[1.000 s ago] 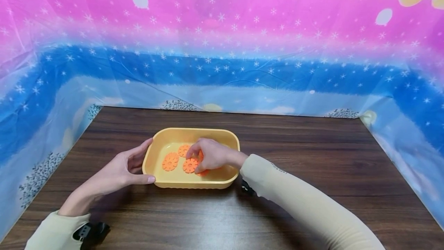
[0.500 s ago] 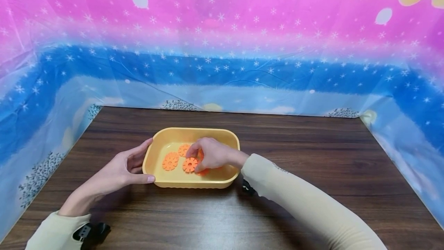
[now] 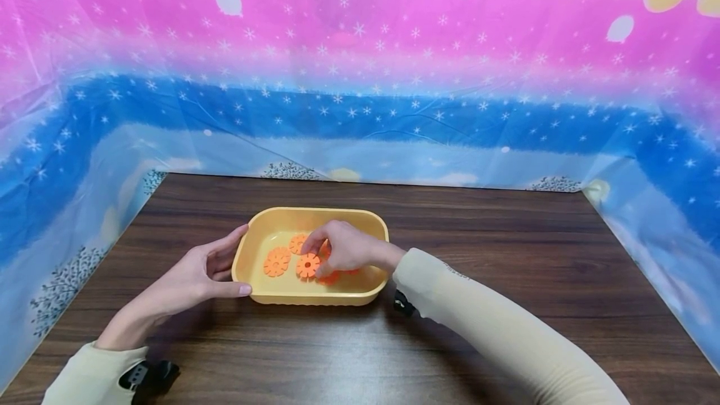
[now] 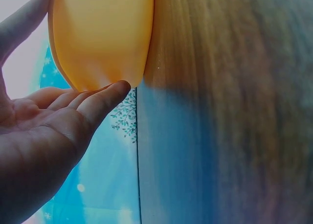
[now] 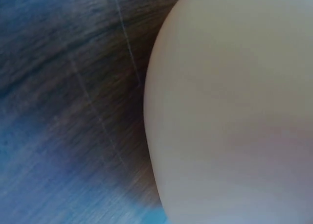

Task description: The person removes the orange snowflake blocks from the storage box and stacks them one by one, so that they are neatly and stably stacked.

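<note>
Up close, w/ a black gadget (image 3: 147,380) by its wrist, the L hand (image 3: 194,277) holds the L end of a yellow tub (image 3: 315,299) btwn thumb & fingers. The R hand (image 3: 344,247) dips in & pinches one orange wheel (image 3: 306,272) nr the tub's middle, while other orange wheels (image 3: 272,265) lie in there too, some partly hid by that hand. The tub's on a dark wood table (image 3: 478,236), w/ a pink & blue cloth (image 3: 360,111) way back.
</note>
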{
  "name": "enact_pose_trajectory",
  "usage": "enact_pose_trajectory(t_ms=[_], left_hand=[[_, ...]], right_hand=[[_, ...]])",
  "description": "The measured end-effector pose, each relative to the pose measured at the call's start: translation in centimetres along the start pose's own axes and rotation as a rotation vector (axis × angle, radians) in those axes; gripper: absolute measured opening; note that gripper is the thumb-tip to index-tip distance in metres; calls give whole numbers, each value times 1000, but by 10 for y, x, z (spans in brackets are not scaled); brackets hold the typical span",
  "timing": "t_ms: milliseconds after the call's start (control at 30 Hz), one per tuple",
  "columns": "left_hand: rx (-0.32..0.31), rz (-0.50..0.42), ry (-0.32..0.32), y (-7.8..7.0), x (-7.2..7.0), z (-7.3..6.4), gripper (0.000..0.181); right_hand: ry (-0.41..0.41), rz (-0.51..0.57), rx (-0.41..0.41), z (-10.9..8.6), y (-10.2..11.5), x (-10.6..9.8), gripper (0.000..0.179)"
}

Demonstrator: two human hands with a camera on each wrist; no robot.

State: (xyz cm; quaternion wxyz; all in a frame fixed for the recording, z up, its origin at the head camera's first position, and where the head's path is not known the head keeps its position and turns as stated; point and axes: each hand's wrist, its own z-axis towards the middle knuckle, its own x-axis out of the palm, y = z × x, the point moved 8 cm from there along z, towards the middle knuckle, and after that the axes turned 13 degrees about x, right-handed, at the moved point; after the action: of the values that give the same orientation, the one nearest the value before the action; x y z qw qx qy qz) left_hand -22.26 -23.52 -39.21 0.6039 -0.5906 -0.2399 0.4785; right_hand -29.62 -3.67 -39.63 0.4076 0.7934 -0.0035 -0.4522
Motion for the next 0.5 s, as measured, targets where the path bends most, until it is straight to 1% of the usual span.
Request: enact_pose_trajectory(t_ms=[300, 367, 500], left_hand=[[-10, -4, -8, 0, 0, 0, 106], [-7, 0, -7, 0, 0, 0, 106], [1, 5, -3, 0, 0, 0, 105]], right_hand=[[10, 45, 3, -5, -1, -3, 35], [6, 33, 5, -5, -1, -3, 35], [-13, -35, 10, -5, -3, -3, 36]])
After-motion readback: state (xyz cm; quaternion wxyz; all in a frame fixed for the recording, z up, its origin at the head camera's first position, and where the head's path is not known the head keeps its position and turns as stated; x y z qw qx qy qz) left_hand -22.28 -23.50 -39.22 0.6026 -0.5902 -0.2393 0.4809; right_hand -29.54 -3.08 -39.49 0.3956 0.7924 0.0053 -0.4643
